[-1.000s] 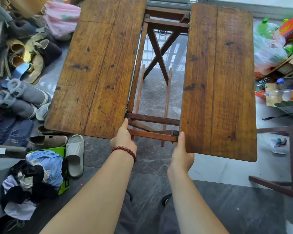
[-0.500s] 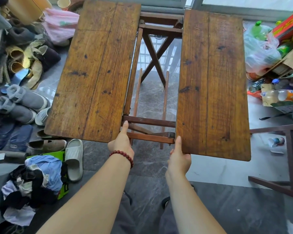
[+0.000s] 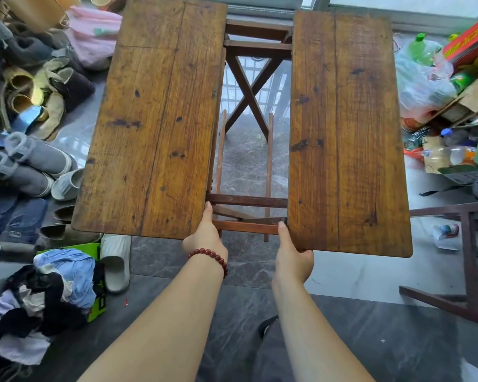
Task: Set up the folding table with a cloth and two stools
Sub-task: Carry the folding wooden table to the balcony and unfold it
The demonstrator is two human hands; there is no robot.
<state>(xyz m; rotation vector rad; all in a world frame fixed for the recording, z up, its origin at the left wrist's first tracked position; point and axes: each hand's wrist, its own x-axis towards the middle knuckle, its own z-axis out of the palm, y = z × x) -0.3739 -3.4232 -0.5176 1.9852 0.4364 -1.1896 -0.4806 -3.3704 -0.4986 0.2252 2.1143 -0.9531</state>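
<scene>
A wooden folding table stands before me with its top split into two brown halves. The left half point(image 3: 155, 119) and the right half point(image 3: 345, 133) lie apart, and the crossed leg frame point(image 3: 249, 201) shows in the gap. My left hand point(image 3: 206, 238), with a red bead bracelet at the wrist, grips the near inner corner of the left half. My right hand point(image 3: 291, 256) grips the near inner corner of the right half, thumb along its edge. No cloth lies on the table. Part of a dark wooden stool frame point(image 3: 467, 260) stands at the right.
Shoes and slippers point(image 3: 31, 164) crowd the floor at the left, with a pile of clothes point(image 3: 39, 299) on a green box nearer me. Bags, bottles and cartons point(image 3: 439, 106) are heaped at the right. A window runs along the far side. Grey tile floor lies underfoot.
Both hands keep their grip on the inner corners. The gap between the two halves has narrowed a little and the table sits slightly lower and nearer in view.
</scene>
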